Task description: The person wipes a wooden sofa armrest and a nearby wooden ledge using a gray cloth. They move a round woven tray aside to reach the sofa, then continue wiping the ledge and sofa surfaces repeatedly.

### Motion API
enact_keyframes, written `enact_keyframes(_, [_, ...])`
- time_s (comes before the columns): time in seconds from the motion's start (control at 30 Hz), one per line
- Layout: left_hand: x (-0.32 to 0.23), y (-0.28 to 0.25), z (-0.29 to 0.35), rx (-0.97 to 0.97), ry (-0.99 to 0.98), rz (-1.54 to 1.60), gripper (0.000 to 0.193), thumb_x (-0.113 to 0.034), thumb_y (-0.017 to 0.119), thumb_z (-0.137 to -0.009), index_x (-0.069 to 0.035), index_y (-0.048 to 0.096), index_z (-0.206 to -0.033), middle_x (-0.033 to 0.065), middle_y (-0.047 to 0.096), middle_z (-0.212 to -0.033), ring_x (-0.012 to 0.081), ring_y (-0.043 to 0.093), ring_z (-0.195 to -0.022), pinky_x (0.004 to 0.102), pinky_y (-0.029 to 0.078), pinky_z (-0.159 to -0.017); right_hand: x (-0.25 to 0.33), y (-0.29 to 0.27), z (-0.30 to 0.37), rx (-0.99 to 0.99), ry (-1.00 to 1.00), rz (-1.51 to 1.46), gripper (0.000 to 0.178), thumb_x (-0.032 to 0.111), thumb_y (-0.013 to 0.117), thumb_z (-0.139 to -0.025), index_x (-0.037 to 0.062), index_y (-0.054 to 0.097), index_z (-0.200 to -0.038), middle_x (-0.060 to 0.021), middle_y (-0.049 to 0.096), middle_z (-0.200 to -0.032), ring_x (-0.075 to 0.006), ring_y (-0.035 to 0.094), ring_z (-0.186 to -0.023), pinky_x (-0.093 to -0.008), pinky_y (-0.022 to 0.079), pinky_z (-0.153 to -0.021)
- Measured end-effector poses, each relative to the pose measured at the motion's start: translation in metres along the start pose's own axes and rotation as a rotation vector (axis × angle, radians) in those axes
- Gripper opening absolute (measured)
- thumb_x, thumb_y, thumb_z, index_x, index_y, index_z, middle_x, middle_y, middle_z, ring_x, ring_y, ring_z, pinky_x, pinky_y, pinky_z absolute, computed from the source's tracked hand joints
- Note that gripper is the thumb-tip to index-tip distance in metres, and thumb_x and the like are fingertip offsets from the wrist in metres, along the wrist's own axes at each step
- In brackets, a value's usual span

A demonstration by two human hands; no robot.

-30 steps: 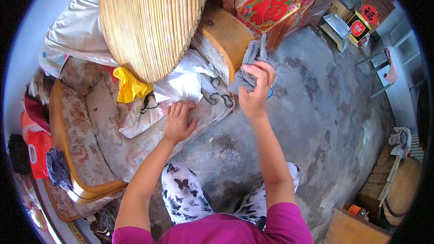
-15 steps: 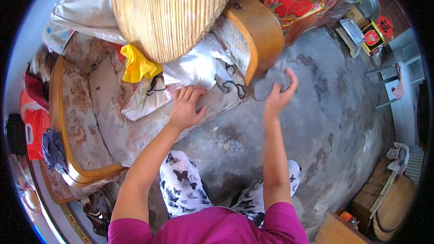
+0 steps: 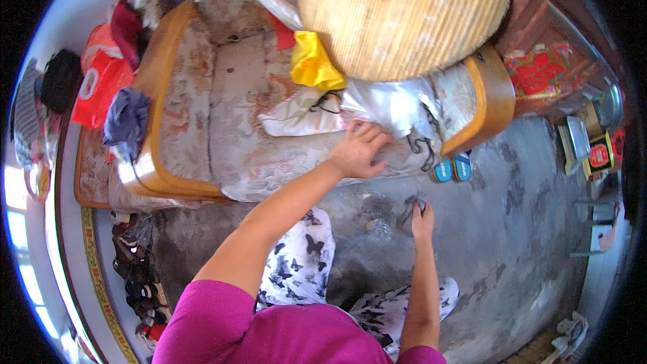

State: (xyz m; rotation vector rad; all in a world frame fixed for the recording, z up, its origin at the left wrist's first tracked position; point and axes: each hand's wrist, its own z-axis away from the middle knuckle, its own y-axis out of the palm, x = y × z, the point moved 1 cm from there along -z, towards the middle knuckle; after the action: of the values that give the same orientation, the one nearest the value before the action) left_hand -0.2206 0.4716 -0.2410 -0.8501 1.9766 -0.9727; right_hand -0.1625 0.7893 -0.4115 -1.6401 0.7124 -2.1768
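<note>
My left hand [image 3: 362, 151] lies with spread fingers on the front edge of the sofa seat [image 3: 296, 162], at the rim of a pale cloth [image 3: 296, 116] and a shiny white sheet [image 3: 387, 102]. Low over the floor, my right hand [image 3: 422, 221] is closed in a pinch. A small dark grey, limp-looking thing [image 3: 408, 211] shows at its fingertips; its kind is unclear. Black cords [image 3: 423, 152] trail over the seat edge, right of my left hand. A pair of blue slippers [image 3: 452, 169] stands on the floor by the sofa's right end.
A large round slatted mat [image 3: 404, 13] leans over the sofa's back, above a yellow cloth [image 3: 315, 64]. The wooden armrest [image 3: 485, 94] bounds the sofa at right. Boxes [image 3: 596, 155] stand at far right. A red bag [image 3: 102, 94] and several shoes [image 3: 138, 269] are at left.
My right hand has come back from beside the armrest, lower and nearer to me, and its fingers have closed. My left hand stays at the seat edge. The view has turned left; the slippers now show.
</note>
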Motion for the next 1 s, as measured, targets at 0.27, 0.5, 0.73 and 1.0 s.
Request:
enact_keyframes(0.27, [-0.057, -0.003, 0.006, 0.006, -0.276, 0.305, 0.052, -0.048, 0.070, -0.090, -0.014, 0.061, -0.129, 0.0139, 0.063, -0.122, 0.0342, 0.056, -0.121, 0.0489, 0.044, -0.101, 0.171, -0.018, 0.052, -0.114, 0.164, -0.959, 0.057, 0.038, 0.053, -0.108, -0.0014, 0.041, -0.148, -0.0113, 0.054, -0.142, -0.0248, 0.053, -0.131, -0.0390, 0.040, -0.111])
enact_keyframes(0.5, [-0.091, -0.050, 0.036, -0.085, -0.858, 1.437, 0.065, -0.035, 0.081, -0.090, 0.003, 0.054, -0.135, 0.0079, 0.070, -0.114, 0.0152, 0.064, -0.105, 0.0341, 0.052, -0.096, 0.251, -0.037, 0.070, 0.184, -0.709, -0.027, 0.046, 0.037, 0.047, -0.109, 0.0009, 0.058, -0.135, -0.0176, 0.050, -0.143, -0.0305, 0.052, -0.131, -0.0424, 0.039, -0.112])
enact_keyframes(0.73, [-0.017, -0.153, 0.156, -0.285, -0.801, 0.765, 0.054, -0.017, 0.083, -0.086, 0.001, 0.057, -0.130, 0.0069, 0.069, -0.117, 0.0161, 0.065, -0.108, 0.0347, 0.051, -0.100, 0.267, -0.032, 0.070, 0.196, -0.914, 0.163, 0.021, 0.018, 0.070, -0.095, 0.0078, 0.071, -0.113, -0.0133, 0.060, -0.127, -0.0323, 0.057, -0.119, -0.0407, 0.049, -0.099])
enact_keyframes(1.0, [0.039, -0.159, 0.231, 0.008, -0.967, -0.613, 0.050, -0.031, 0.079, -0.083, -0.006, 0.062, -0.124, 0.0110, 0.056, -0.140, 0.0357, 0.055, -0.124, 0.0457, 0.053, -0.096, 0.266, 0.032, 0.056, 0.405, -0.913, 0.321, 0.017, 0.021, 0.071, -0.092, 0.0121, 0.074, -0.107, -0.0098, 0.061, -0.130, -0.0345, 0.059, -0.114, -0.0437, 0.051, -0.097])
